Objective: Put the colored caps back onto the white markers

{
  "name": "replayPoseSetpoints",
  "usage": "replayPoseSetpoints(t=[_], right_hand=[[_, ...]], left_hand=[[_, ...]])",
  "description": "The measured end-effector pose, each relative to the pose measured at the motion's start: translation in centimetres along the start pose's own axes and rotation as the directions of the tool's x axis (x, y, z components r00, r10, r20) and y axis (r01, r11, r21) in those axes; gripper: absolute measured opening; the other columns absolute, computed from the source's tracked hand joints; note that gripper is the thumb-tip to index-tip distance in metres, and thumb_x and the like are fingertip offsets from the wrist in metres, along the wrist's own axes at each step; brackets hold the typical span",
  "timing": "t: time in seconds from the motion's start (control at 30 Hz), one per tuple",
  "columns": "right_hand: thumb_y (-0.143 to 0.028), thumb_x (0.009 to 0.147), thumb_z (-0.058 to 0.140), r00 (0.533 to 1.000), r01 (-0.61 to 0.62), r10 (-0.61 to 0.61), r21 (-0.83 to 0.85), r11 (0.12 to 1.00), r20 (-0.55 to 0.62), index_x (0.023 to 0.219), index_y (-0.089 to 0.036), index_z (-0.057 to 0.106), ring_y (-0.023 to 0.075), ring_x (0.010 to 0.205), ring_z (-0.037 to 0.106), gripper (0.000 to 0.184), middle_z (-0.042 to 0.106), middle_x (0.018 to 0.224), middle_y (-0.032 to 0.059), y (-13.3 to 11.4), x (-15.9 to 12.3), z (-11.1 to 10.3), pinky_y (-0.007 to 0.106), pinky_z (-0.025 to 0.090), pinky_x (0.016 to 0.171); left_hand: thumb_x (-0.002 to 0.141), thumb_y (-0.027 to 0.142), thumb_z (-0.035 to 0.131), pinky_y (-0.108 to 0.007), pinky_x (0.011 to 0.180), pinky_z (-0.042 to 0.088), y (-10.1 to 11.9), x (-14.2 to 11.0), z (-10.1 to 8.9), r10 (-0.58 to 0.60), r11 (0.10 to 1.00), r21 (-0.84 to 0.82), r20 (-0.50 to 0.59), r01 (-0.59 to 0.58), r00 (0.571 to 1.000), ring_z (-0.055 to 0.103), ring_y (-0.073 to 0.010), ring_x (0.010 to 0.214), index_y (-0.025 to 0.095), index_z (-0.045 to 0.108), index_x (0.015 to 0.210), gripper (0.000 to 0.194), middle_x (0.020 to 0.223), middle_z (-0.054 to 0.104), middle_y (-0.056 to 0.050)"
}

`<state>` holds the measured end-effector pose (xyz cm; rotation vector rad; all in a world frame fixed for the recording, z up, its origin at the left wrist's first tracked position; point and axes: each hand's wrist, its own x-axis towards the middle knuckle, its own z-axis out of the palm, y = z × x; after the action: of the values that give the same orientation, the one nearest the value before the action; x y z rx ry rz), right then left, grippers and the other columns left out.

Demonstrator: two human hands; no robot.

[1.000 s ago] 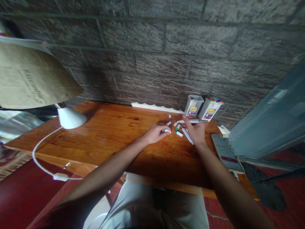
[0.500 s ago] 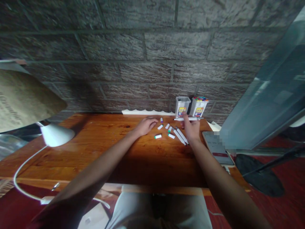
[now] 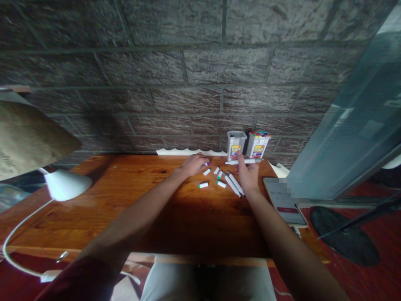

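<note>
My left hand (image 3: pixel 194 164) is closed at the fingertips around a white marker cap with a purple end (image 3: pixel 207 164), partly hidden by the fingers. In my right hand (image 3: pixel 247 175) is an uncapped white marker (image 3: pixel 249 161), held sideways between thumb and fingers. Between the hands lie several loose white caps, one a green-ended cap (image 3: pixel 203 185) and another a plain-looking cap (image 3: pixel 216 170). Two more white markers (image 3: pixel 232 186) rest side by side just left of my right wrist.
Against the brick wall stand a clear plastic box (image 3: pixel 237 138) with few markers and a second box (image 3: pixel 258 144) full of colourful-ended ones. A tablet (image 3: pixel 283 198) lies at the desk's right edge. A white lamp base (image 3: pixel 69 184) stands left. Scalloped white paper (image 3: pixel 191 153) runs along the wall.
My left hand has moved right and taken hold of the purple-ended cap from the desk. My right hand still holds the marker, now slightly tilted. The view has shifted a little.
</note>
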<state>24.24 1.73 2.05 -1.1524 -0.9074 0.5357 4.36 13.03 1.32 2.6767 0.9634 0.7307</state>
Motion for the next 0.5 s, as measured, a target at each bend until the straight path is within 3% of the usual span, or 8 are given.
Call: replayPoseSetpoints(t=[0.07,0.1,0.2,0.27,0.33,0.4,0.5], right_hand=[[-0.060,0.081,0.059,0.999,0.037,-0.038,-0.023,0.999,-0.014,0.074,-0.015,0.071,0.0176,0.064,0.064,0.048,0.068,0.064,0.0047,0.0,-0.1,0.2,0.027,0.049,0.060],[-0.060,0.081,0.058,0.999,0.050,-0.050,-0.035,0.998,-0.013,0.073,-0.015,0.071,0.0181,0.069,0.065,0.048,0.070,0.069,0.0056,-0.1,-0.2,0.3,0.028,0.049,0.065],[-0.060,0.080,0.060,0.998,0.055,-0.054,-0.033,0.998,0.028,0.071,-0.015,0.070,0.0168,0.068,0.064,0.047,0.069,0.069,0.0046,-0.6,-0.8,0.6,0.028,0.048,0.066],[-0.061,0.078,0.061,0.996,0.027,-0.027,-0.003,1.000,0.081,0.070,-0.016,0.067,0.0140,0.057,0.057,0.046,0.062,0.059,0.0009,-0.9,-1.3,0.8,0.027,0.043,0.055],[-0.062,0.076,0.063,0.988,-0.027,0.024,0.023,0.999,0.154,0.066,-0.018,0.062,0.0110,0.045,0.047,0.045,0.052,0.048,-0.0033,-1.0,-1.7,1.0,0.026,0.035,0.046],[-0.062,0.075,0.066,0.972,-0.066,0.055,0.042,0.997,0.226,0.065,-0.019,0.060,0.0090,0.041,0.039,0.045,0.047,0.045,-0.0052,-0.9,-2.0,1.2,0.025,0.029,0.042],[-0.061,0.073,0.067,0.954,-0.076,0.051,0.074,0.994,0.296,0.073,-0.018,0.062,0.0082,0.040,0.037,0.044,0.051,0.050,-0.0046,-0.4,-2.2,1.4,0.025,0.027,0.042]], left_hand=[[0.077,0.026,0.068,-0.030,0.081,0.046,0.7,-1.8,-0.5,-0.148,0.948,-0.299,-0.114,0.108,0.982,0.063,-0.0190,0.084,0.018,0.070,0.095,0.020,0.086,0.071,-0.006],[0.077,0.030,0.069,-0.029,0.079,0.047,1.2,-2.7,-0.8,-0.229,0.867,-0.480,-0.137,0.137,0.964,0.064,-0.0178,0.083,0.017,0.068,0.102,0.028,0.088,0.072,-0.006],[0.072,0.035,0.077,-0.022,0.068,0.047,2.7,-5.4,-1.4,-0.435,0.503,-0.845,-0.065,0.182,0.898,0.067,-0.0153,0.085,0.017,0.063,0.105,0.039,0.094,0.073,-0.006],[0.067,0.031,0.082,-0.019,0.066,0.048,3.6,-6.8,-1.5,-0.512,0.282,-0.944,0.002,0.170,0.859,0.068,-0.0130,0.084,0.016,0.062,0.096,0.039,0.093,0.073,-0.004],[0.062,0.026,0.085,-0.017,0.065,0.049,4.1,-7.5,-1.5,-0.540,0.125,-0.981,0.060,0.150,0.839,0.069,-0.0116,0.082,0.015,0.061,0.090,0.039,0.090,0.073,-0.003],[0.060,0.021,0.086,-0.017,0.065,0.050,4.4,-7.7,-1.4,-0.533,0.038,-0.991,0.088,0.127,0.842,0.071,-0.0114,0.080,0.014,0.060,0.089,0.040,0.088,0.074,-0.002],[0.059,0.017,0.087,-0.017,0.069,0.052,4.5,-7.4,-1.1,-0.497,-0.028,-0.995,0.093,0.091,0.863,0.072,-0.0118,0.081,0.014,0.060,0.089,0.040,0.092,0.075,-0.004]])
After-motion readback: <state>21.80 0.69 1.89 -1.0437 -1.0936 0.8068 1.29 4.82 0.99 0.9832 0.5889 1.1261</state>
